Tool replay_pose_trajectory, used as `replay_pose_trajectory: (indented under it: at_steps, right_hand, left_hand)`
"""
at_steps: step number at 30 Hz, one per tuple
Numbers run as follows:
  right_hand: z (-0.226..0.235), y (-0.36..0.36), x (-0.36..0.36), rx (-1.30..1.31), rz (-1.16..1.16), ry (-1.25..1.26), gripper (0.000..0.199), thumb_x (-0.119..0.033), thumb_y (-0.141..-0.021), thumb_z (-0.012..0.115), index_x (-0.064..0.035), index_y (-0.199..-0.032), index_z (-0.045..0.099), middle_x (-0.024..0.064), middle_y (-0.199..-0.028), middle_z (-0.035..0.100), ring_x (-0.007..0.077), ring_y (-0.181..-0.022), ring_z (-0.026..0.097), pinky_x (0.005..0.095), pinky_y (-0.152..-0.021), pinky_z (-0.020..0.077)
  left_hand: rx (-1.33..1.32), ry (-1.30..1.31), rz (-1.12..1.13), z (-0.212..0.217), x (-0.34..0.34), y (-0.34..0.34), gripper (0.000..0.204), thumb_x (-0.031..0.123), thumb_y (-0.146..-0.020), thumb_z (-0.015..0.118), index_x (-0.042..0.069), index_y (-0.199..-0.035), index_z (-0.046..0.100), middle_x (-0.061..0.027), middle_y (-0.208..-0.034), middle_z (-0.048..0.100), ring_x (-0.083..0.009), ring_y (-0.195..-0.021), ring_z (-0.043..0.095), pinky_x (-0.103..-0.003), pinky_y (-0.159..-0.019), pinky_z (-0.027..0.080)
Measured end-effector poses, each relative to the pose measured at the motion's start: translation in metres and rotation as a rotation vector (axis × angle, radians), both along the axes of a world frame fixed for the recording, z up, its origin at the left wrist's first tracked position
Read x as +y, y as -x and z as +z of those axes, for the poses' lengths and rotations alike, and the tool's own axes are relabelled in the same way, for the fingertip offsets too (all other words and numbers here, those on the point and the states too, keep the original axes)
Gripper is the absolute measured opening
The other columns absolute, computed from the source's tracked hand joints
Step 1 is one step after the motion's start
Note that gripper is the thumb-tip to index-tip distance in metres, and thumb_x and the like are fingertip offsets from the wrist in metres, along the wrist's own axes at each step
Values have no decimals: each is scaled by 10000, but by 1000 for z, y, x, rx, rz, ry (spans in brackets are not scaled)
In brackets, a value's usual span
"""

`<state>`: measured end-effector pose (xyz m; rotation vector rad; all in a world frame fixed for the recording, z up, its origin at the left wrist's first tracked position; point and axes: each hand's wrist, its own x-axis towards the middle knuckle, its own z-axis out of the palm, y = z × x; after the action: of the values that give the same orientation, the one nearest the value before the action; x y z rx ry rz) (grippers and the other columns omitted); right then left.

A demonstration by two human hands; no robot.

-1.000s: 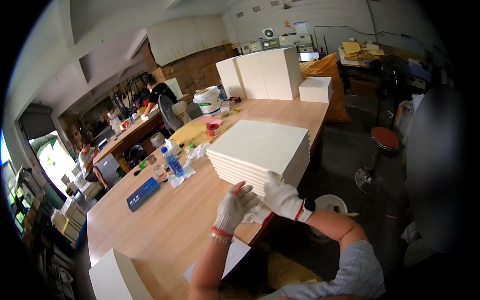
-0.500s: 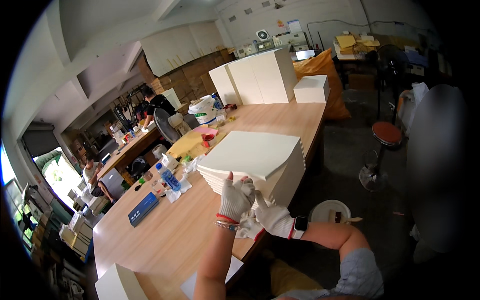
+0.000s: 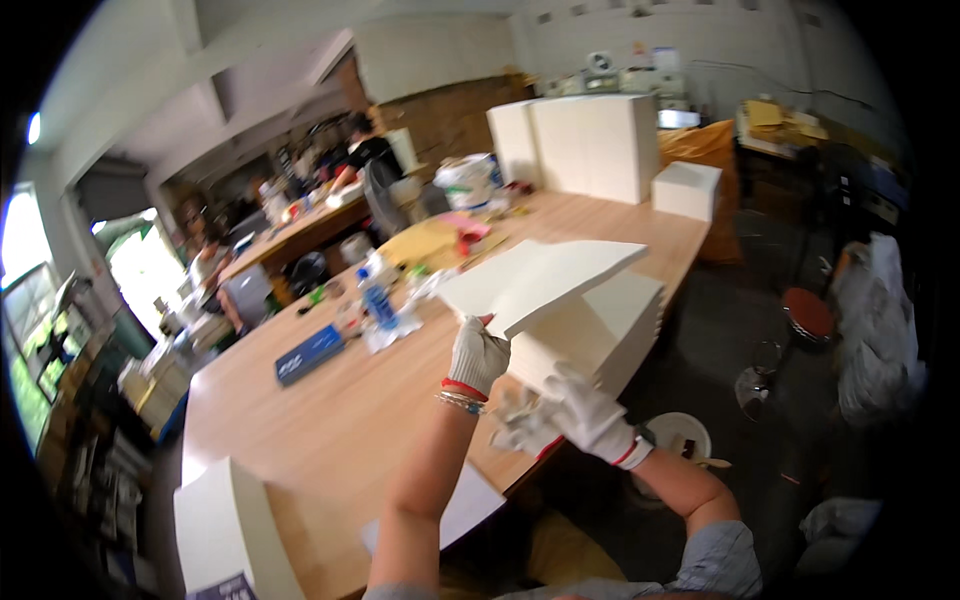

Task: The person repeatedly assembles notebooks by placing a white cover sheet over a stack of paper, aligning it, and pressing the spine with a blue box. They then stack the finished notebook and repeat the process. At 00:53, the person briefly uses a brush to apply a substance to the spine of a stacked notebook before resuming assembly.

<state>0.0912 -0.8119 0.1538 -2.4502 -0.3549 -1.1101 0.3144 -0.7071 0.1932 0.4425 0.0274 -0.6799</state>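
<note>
A thick sheaf of white paper [image 3: 545,278] is raised and tilted above the paper stack [image 3: 625,310] at the table's right edge. My left hand [image 3: 480,355], in a white knitted glove with a red cuff, grips the sheaf at its near left corner, thumb on top. Low in front of the stack is my right hand [image 3: 590,418], gloved too and smeared by motion, so its fingers are unclear. Beside it, a loose white glove [image 3: 522,425] lies at the table edge, partly covered by that hand.
On the wooden table [image 3: 330,420] are a blue box [image 3: 308,354], a blue bottle [image 3: 376,300] and a white bucket [image 3: 466,183]. Tall paper stacks [image 3: 595,150] stand at the far end. A floor bucket [image 3: 680,437] and red stool [image 3: 807,313] are at right. Two people work at left.
My left hand has lifted the sheaf off the stack, where both hands were together at its near corner. My right hand has moved away from the left, lower and rightward. The view has shifted.
</note>
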Motion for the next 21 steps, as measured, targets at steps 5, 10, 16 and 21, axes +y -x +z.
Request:
replay_pose_trajectory:
  at_steps: [5, 10, 16, 21]
  right_hand:
    - [-29, -34, 17, 270, 516, -943, 390, -289, -996, 435, 14, -1230, 505, 152, -1204, 570, 231, -1012, 605, 332, -823, 517]
    - [-10, -104, 78, 895, 747, -1494, 343, -254, -967, 518, 0, -1191, 575, 94, -1042, 663, 145, -914, 633, 281, -799, 519]
    - [-127, -180, 114, 1122, 537, -736, 424, -280, -857, 692, 59, -1103, 627, 39, -910, 678, 84, -812, 579, 237, -724, 460]
    - [-145, -189, 122, 1035, 480, -720, 426, -302, -876, 678, 58, -1098, 626, 42, -922, 679, 87, -807, 579, 243, -717, 463]
  left_hand:
    - [-161, -381, -108, -6, 178, 51, 270, 209, -908, 507, 2, -1067, 573, -105, -882, 679, -226, -694, 680, -328, -567, 580]
    - [-322, -378, 205, -69, 331, 95, 536, 4, -856, 467, 9, -1383, 367, -187, -1304, 514, -314, -1156, 563, -446, -955, 510]
    - [-233, -700, 224, -133, 388, 88, 446, -33, -875, 490, 2, -1312, 408, -131, -1231, 549, -237, -1024, 619, -393, -840, 563]
    - [-244, -1184, 208, -135, 400, 84, 346, 104, -853, 657, -39, -1146, 543, -94, -984, 643, -149, -828, 638, -290, -706, 551]
